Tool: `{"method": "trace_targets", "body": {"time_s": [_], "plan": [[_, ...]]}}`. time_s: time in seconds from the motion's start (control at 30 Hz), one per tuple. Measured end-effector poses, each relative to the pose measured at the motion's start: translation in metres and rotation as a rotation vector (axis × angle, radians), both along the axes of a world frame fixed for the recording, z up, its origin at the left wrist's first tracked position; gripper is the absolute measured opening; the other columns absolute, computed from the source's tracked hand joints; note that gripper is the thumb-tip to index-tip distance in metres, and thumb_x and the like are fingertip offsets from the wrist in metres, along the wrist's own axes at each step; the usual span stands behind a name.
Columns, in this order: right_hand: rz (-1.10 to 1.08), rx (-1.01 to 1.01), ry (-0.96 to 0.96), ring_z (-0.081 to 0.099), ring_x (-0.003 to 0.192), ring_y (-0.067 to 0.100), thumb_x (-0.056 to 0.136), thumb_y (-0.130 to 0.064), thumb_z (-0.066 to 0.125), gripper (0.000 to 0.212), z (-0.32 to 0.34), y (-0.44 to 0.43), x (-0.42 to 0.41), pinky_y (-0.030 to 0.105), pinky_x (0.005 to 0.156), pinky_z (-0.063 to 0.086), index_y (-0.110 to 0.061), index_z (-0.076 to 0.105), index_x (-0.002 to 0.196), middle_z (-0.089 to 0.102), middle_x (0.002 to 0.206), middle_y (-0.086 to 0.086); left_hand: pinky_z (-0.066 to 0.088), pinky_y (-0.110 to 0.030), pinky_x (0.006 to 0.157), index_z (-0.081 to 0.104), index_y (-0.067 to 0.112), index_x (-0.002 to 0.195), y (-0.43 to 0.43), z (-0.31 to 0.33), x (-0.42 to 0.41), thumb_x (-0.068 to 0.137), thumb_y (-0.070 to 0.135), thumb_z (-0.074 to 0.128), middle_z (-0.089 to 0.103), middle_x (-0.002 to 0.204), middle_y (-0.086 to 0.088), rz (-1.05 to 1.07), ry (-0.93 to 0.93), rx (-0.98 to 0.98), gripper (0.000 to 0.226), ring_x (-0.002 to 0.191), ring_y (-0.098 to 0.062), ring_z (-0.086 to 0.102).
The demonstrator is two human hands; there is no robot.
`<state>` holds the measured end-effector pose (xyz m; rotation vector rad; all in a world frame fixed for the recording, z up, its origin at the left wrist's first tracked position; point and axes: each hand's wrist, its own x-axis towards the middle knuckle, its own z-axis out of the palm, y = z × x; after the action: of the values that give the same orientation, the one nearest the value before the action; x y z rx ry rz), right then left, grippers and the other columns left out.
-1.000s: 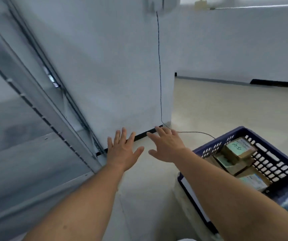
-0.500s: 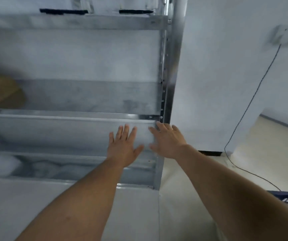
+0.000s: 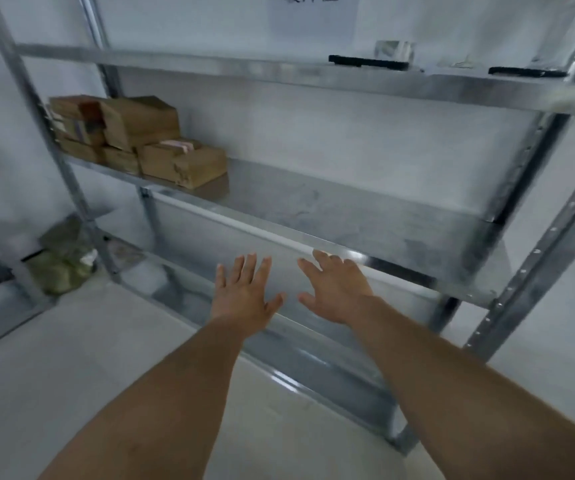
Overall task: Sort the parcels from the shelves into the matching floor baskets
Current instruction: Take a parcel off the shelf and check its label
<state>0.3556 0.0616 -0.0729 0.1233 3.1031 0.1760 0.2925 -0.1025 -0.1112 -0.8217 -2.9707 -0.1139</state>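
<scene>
Cardboard parcels (image 3: 137, 140) sit stacked at the middle shelf's (image 3: 348, 216) far left end, well apart from both hands. Left hand (image 3: 242, 296) and right hand (image 3: 336, 289) hover empty, fingers spread straight.

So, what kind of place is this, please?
Probably a storeroom or small parcel-sorting room: a bare metal shelf rack, brown cardboard parcels stacked at the left of its middle shelf, and a paper sign on the wall above.
</scene>
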Motion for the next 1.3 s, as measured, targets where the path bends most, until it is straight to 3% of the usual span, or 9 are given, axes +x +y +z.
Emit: {"method": "trace_targets", "body": {"time_s": [0.2, 0.5, 0.83, 1.1, 1.3], "plan": [[0.144, 0.033, 0.001, 0.027, 0.138, 0.03, 0.095, -0.053, 0.039, 0.069, -0.003, -0.034, -0.074, 0.044, 0.108, 0.029, -0.022, 0.015, 0.151, 0.017, 0.156, 0.012, -0.007, -0.046, 0.118, -0.01, 0.026, 0.152, -0.048, -0.008, -0.051, 0.095, 0.061, 0.025, -0.011, 0.161, -0.003, 0.146, -0.002, 0.063, 0.075, 0.147, -0.02, -0.011], [0.257, -0.065, 0.034, 0.031, 0.133, 0.03, 0.095, -0.053, 0.039, 0.062, -0.012, -0.061, -0.218, 0.043, 0.106, 0.031, -0.019, 0.027, 0.145, 0.026, 0.149, 0.012, -0.002, -0.043, 0.119, -0.009, 0.028, 0.152, -0.087, -0.003, -0.172, 0.095, 0.06, 0.026, -0.008, 0.161, -0.001, 0.278, -0.009, 0.011, 0.074, 0.148, -0.02, -0.006], [0.207, -0.1, -0.001, 0.031, 0.133, 0.03, 0.096, -0.051, 0.039, 0.063, -0.01, -0.024, -0.362, 0.042, 0.104, 0.032, -0.017, 0.025, 0.147, 0.029, 0.148, 0.014, 0.012, -0.037, 0.119, -0.002, 0.026, 0.153, -0.039, 0.004, -0.315, 0.096, 0.057, 0.03, 0.01, 0.161, -0.003, 0.175, -0.045, 0.086, 0.072, 0.146, -0.021, 0.013], [0.203, -0.099, -0.015, 0.032, 0.132, 0.028, 0.096, -0.052, 0.038, 0.061, -0.017, -0.034, -0.42, 0.04, 0.103, 0.034, -0.017, 0.028, 0.146, 0.031, 0.146, 0.012, 0.024, -0.038, 0.114, 0.005, 0.023, 0.153, -0.068, 0.0, -0.391, 0.095, 0.057, 0.032, 0.021, 0.158, -0.005, 0.24, -0.031, 0.123, 0.072, 0.142, -0.025, 0.026], [0.089, -0.117, -0.017, 0.03, 0.133, 0.027, 0.096, -0.054, 0.036, 0.062, -0.015, -0.036, -0.465, 0.039, 0.103, 0.033, -0.017, 0.028, 0.145, 0.027, 0.149, 0.012, 0.026, -0.039, 0.112, 0.008, 0.018, 0.152, -0.078, 0.01, -0.461, 0.097, 0.054, 0.032, 0.021, 0.157, -0.008, 0.209, -0.066, 0.214, 0.07, 0.141, -0.027, 0.024]]}}
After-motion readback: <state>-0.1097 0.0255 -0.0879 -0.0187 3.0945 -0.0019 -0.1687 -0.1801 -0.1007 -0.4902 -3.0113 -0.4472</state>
